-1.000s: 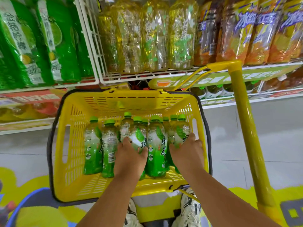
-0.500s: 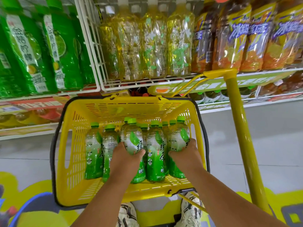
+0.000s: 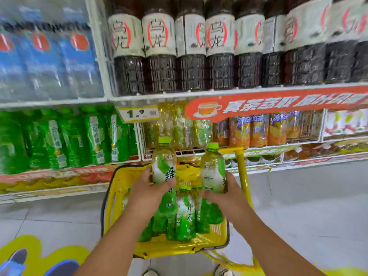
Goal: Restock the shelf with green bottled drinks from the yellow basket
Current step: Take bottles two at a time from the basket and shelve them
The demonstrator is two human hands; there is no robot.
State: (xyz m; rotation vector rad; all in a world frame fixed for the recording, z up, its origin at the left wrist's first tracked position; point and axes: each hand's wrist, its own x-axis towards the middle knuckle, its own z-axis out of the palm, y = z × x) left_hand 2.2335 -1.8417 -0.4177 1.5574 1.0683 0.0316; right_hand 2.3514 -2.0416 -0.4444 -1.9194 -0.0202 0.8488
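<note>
- The left hand [image 3: 148,191] gripped one green bottle [image 3: 163,163] and the right hand [image 3: 229,193] gripped another green bottle [image 3: 213,168], fingers curled round each body, both upright with caps at twelve o'clock.
- Both bottles hung above the yellow basket [image 3: 119,188], where more green bottles [image 3: 184,216] stood.
- The shelf [image 3: 199,153] lay towards twelve o'clock, about equally near either hand.
- The basket's yellow handle [image 3: 242,166] rose just beside the right bottle at three o'clock, likely in the way.
</note>
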